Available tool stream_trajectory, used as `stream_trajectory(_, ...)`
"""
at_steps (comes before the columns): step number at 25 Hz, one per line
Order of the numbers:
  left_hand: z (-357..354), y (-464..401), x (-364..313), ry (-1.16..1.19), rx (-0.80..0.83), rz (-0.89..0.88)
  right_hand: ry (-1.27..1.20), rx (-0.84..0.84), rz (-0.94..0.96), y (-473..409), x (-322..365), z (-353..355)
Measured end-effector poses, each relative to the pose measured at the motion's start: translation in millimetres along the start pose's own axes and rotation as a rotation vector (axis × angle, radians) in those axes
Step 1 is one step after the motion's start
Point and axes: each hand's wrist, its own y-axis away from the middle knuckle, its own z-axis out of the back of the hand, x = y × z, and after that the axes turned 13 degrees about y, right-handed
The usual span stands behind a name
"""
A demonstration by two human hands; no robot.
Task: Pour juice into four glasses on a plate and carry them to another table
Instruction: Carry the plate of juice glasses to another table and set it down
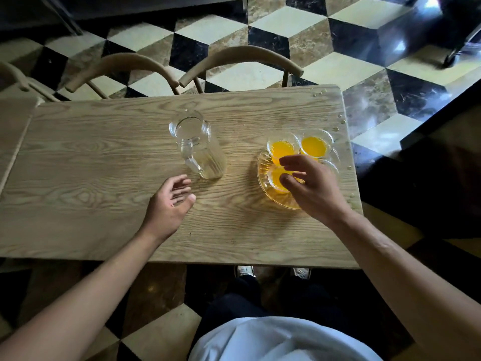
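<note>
hovering over the clear glass plate (270,198) of orange-juice glasses (313,146), the right hand (309,186) is spread, nothing gripped. the left hand (169,204) is held loosely open beside the empty clear glass pitcher (199,147), apart from it.

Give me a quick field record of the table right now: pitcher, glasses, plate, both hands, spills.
pitcher: clear glass pitcher, upright, looks empty, left of the plate
glasses: on the plate; three show orange juice, the fourth mostly hidden by the right hand
plate: clear glass plate near the table's right end
left hand: left hand open, near the pitcher's handle, not touching
right hand: right hand open over the glasses
spills: droplets along the table's right edge
</note>
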Motion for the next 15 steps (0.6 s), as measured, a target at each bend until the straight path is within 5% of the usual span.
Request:
stream_trajectory(7, -72, 35, 3, -0.025, -0.07, -0.011, 0.06, -0.047, 0.035, 5, -51, 55)
stream_trajectory(15, -127, 9, 12, -0.018, -0.111, 0.007, 0.144, -0.124, -0.18, -5, -118, 89)
